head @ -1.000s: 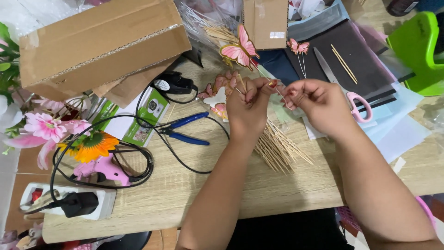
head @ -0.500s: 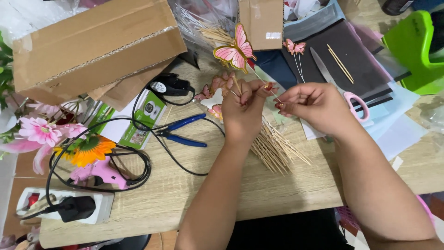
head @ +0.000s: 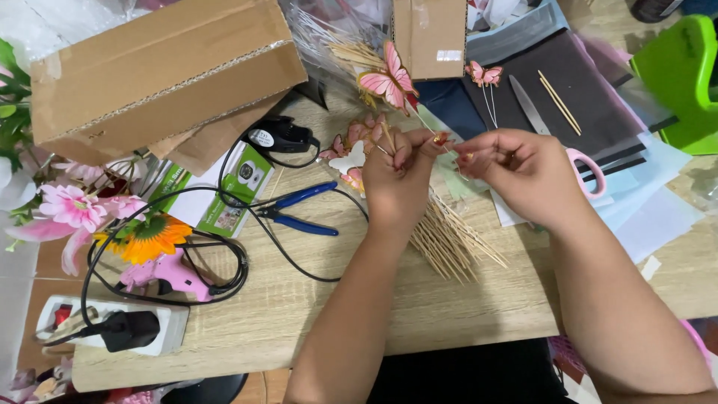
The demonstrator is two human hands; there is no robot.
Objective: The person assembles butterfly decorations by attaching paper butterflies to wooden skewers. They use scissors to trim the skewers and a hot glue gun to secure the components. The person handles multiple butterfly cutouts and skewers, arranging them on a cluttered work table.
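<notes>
At the far left of the wooden tabletop lie the artificial flowers, and just below them the pink glue gun rests on its side with its black cable looping to the white power strip; it seems parked there so the nozzle stays away from the work. Behind it the big cardboard box is pushed back, probably to leave room in the middle, and the blue pliers lie near, within reach of the left hand. This hand is closed, its fingertips pinched on a thin stick that carries the pink paper butterfly; the butterfly stands up and away from the palm, just above the hand, maybe so the wings are not crushed. Under both wrists the bundle of wooden skewers is spread on the tabletop. The right hand is also nearly closed and pinches something small, close beside the left fingertips; what it is I cannot tell. Further right a second small butterfly lies on the dark sheets, and the pink-handled scissors are partly hidden behind the right hand.
</notes>
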